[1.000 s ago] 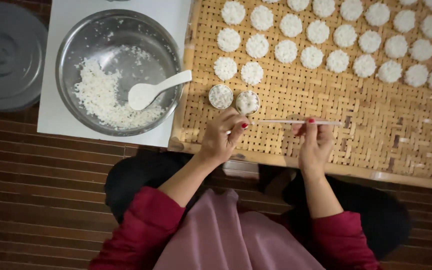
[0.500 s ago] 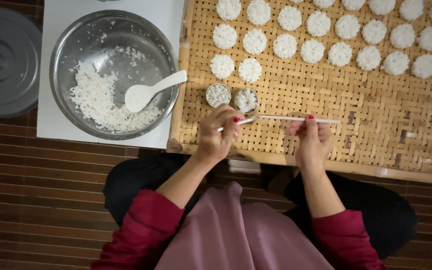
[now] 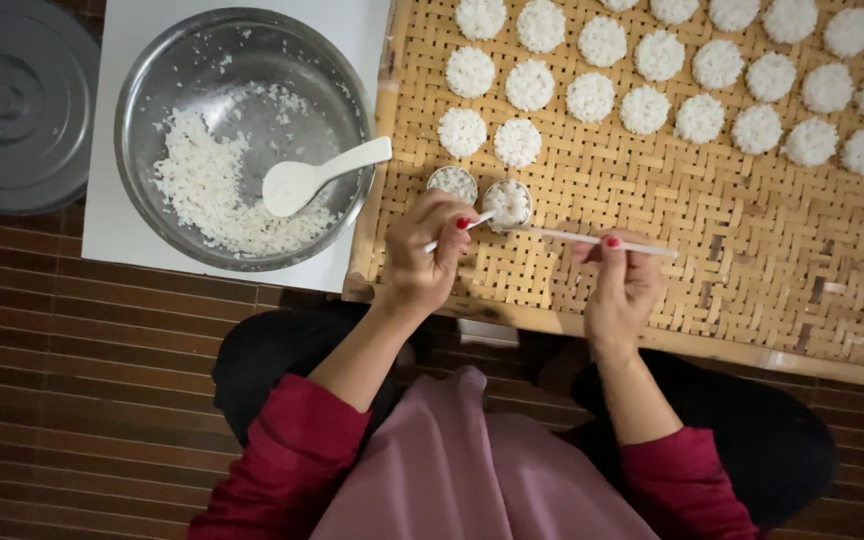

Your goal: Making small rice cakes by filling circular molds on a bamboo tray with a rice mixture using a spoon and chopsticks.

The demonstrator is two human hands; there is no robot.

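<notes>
My left hand [image 3: 427, 250] pinches a thin white stick [image 3: 457, 231] whose tip reaches a small round ring mould [image 3: 507, 203] filled with rice. My right hand [image 3: 620, 283] holds a second, longer white stick [image 3: 592, 238] that points left toward the same mould. Beside it on the left sits another filled ring mould [image 3: 452, 182]. Both moulds rest on a woven bamboo tray [image 3: 752, 260]. Several round white rice cakes [image 3: 644, 108] lie in rows farther up the tray.
A steel bowl [image 3: 142, 95] with loose rice and a white spoon [image 3: 320, 176] stands on a white board [image 3: 117, 235] to the left. A grey metal lid [image 3: 14, 105] lies on the slatted wooden floor at far left.
Both hands have shifted slightly as the sticks work at the right-hand mould. My left stick's tip now touches the mould's edge. The view has drifted a little.
</notes>
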